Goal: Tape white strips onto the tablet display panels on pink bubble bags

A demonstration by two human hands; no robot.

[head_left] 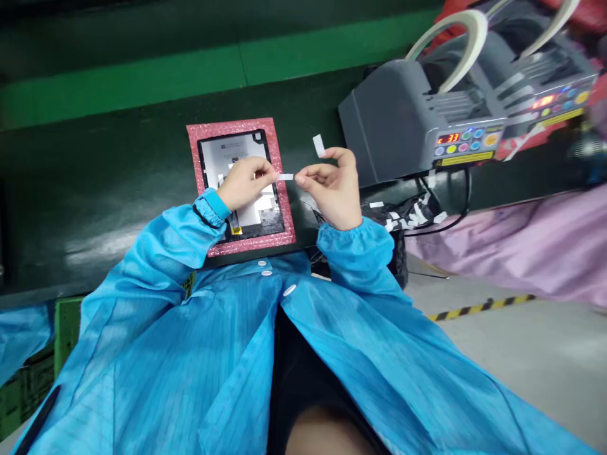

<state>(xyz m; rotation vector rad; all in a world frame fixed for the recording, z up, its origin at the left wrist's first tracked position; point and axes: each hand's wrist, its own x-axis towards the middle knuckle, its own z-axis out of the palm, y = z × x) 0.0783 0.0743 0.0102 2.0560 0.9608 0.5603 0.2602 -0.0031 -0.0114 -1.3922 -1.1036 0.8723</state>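
A small white tape strip [285,176] is pinched at its two ends between my left hand [245,182] and my right hand [332,188], just above the work surface. A second white tape piece [319,145] sticks up from a finger of my right hand. Under my left hand lies an opened tablet housing [239,183] with a black frame, resting on a pink foam pad [237,126]. Both hands have their fingers closed in a pinch. Blue sleeves cover both arms.
A grey tape dispenser machine [417,120] with a red digit display and coloured buttons stands at the right, tape rolls on top. Black cables and white tape scraps [412,212] lie below it. A dark green conveyor surface [95,183] runs leftward. Pink cloth [521,240] hangs at right.
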